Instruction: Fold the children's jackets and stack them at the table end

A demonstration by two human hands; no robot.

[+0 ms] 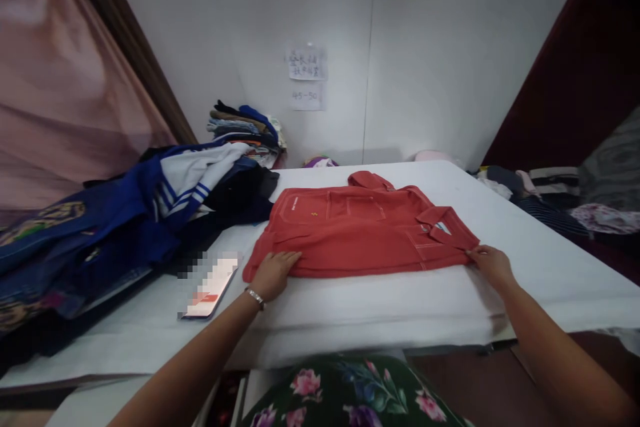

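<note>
shirt: red collared shirt (357, 233) laid flat and partly folded, mid-table on the white table (550, 267), collar to the right.
left hand (273, 273): pressed flat on the near-left hem, fingers spread, nothing gripped.
right hand (493, 265): near-right corner by the collar is pinched.
surroundings: phone (210, 287) just left of the shirt; blue-and-white clothes pile (150, 207) further left; folded stack (247, 130) by the far wall.
risk: fold likely skewed if only one edge is pulled; phone could be nudged by the left wrist.

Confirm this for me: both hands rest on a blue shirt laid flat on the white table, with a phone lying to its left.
Not quite: the shirt is red, not blue, as the head view shows. The left hand and right hand do rest on its near edge on the white table, and the phone lies to its left.
</note>
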